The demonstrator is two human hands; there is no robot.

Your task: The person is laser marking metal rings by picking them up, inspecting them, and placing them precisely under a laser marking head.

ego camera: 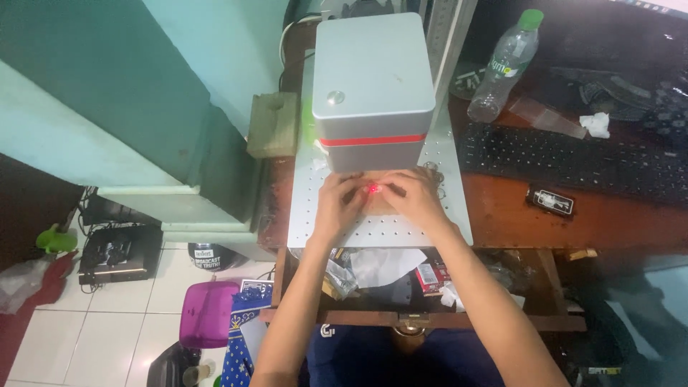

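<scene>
We see a brown desk (516, 215) running across the right half, with a teal wall (107, 107) to its left and white floor tiles (50, 337) below. On the desk sits a silver perforated plate (444, 222). A grey box-shaped machine head (373, 79) with a red band (371, 140) hangs over the plate's back half.

Black keyboard (573, 161) lies right of the plate, well apart from both hands. Clear bottle (504, 66) with a green cap stands behind the keyboard, near the machine. Wooden block (274, 124) sits left of the machine, just beside it.

Open drawer (430, 315) below the desk edge holds crumpled paper (376, 264) and a red pack (428, 276). Purple stool (208, 312) on the floor at lower left, black box (120, 252) with cables further left.

Small black device (550, 201) lies on the desk below the keyboard. White tissue (595, 123) lies near the top right.

Both hands rest on the plate, right under the machine's front edge. Left hand (338, 204) has fingers curled in towards the middle. Right hand (414, 198) mirrors it, fingertips nearly touching the left's. Between the fingertips sits a red laser dot (373, 188). It falls on a small flat tan piece (380, 204), mostly covered by the fingers. Both hands appear to press or pinch the piece at its edges, holding it on the plate. We cannot tell the piece's exact shape.
</scene>
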